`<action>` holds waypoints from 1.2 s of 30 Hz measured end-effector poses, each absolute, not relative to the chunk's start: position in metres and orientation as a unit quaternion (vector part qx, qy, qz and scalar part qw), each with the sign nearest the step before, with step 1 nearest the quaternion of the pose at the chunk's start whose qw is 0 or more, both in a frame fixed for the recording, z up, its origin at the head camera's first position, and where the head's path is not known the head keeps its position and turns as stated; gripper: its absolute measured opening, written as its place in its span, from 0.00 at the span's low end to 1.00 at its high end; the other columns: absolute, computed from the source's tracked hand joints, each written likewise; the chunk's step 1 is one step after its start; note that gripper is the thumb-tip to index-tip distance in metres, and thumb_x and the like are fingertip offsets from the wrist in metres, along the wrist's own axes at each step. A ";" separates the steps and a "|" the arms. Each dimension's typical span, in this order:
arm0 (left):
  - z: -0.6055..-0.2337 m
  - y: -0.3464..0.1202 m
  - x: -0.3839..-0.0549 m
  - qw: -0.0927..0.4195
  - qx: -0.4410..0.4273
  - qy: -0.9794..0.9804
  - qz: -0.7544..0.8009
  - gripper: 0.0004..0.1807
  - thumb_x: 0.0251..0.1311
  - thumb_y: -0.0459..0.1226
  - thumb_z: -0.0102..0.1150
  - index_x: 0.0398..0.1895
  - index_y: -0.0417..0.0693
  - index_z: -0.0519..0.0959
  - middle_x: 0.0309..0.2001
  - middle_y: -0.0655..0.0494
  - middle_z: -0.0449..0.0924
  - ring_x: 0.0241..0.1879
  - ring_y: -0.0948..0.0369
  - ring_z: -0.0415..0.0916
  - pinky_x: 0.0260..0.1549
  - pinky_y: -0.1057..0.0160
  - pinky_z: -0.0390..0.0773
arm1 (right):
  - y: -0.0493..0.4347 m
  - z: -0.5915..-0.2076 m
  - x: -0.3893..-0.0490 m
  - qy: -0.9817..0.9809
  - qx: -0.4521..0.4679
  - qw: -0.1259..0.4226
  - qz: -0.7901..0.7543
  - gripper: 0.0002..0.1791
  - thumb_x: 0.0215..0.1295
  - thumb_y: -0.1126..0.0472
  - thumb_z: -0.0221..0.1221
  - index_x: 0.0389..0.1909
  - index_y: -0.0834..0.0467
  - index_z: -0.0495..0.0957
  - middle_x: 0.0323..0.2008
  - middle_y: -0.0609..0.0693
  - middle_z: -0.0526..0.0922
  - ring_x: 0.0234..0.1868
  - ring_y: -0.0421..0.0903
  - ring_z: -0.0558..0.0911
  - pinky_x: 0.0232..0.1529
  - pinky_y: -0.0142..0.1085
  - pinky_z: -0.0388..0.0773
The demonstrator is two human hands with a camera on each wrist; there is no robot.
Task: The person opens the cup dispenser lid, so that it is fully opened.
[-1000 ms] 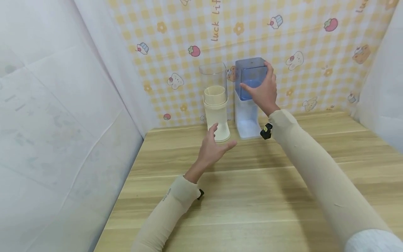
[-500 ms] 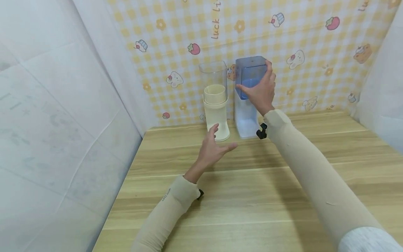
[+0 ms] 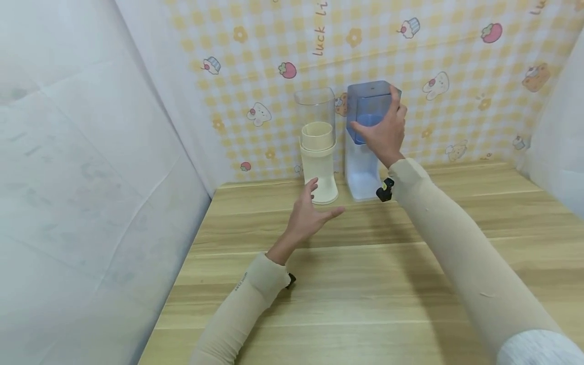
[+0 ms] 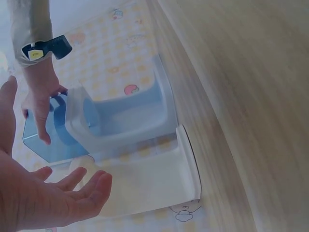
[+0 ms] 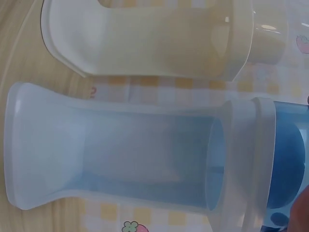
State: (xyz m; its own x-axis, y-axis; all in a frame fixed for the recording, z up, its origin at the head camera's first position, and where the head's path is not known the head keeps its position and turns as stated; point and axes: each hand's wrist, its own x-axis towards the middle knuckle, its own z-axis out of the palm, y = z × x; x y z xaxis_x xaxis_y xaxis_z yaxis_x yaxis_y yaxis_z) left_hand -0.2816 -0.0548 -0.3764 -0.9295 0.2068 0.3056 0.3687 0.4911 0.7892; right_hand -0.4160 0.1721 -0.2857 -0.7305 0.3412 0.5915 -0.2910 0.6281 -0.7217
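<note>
My right hand (image 3: 387, 134) grips the blue see-through container (image 3: 365, 91) from the front right, thumb across its front and fingers along its right side. This container sits upright on a white dispenser stand (image 3: 362, 175) with a flared foot. To its left stands a cream dispenser (image 3: 317, 167) with a clear container (image 3: 315, 104) on top and a round cream insert inside it. My left hand (image 3: 304, 218) is low in front of the cream dispenser, thumb and fingers spread, holding nothing. In the right wrist view the hollow front of the white stand (image 5: 140, 154) shows.
Both dispensers stand at the back of a wood-grain table (image 3: 337, 284), close to a yellow checked cloth (image 3: 274, 45) with printed pictures. A white sheet (image 3: 91, 177) hangs along the left side, another white sheet (image 3: 554, 132) on the right.
The head view has shifted slightly, so the dispensers appear a little further right. My right hand keeps its grip on the blue container, and my left hand stays spread in front.
</note>
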 end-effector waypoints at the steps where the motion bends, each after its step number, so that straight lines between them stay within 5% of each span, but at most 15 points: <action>1: -0.376 -0.055 -0.281 0.085 -0.167 -0.860 -0.475 0.56 0.49 0.57 0.73 0.76 0.49 0.54 0.72 0.45 0.62 0.65 0.46 0.66 0.59 0.45 0.71 | 0.172 -0.286 -0.416 -0.824 -0.015 0.366 0.433 0.60 0.47 0.35 0.71 0.75 0.32 0.43 0.68 0.58 0.59 0.61 0.59 0.70 0.56 0.53 0.73; 20: -0.368 -0.061 -0.273 0.070 -0.176 -0.844 -0.502 0.50 0.54 0.55 0.68 0.77 0.56 0.54 0.73 0.49 0.61 0.67 0.44 0.64 0.59 0.43 0.70 | 0.182 -0.287 -0.402 -0.805 0.024 0.384 0.450 0.59 0.43 0.37 0.74 0.74 0.39 0.50 0.68 0.52 0.63 0.66 0.45 0.65 0.60 0.43 0.70; 36: -0.367 -0.067 -0.269 0.030 -0.193 -0.816 -0.544 0.49 0.56 0.49 0.69 0.77 0.57 0.52 0.73 0.48 0.61 0.67 0.45 0.64 0.58 0.41 0.71 | 0.194 -0.283 -0.360 -0.787 0.112 0.382 0.471 0.57 0.42 0.49 0.78 0.73 0.43 0.54 0.67 0.51 0.65 0.65 0.43 0.66 0.61 0.41 0.69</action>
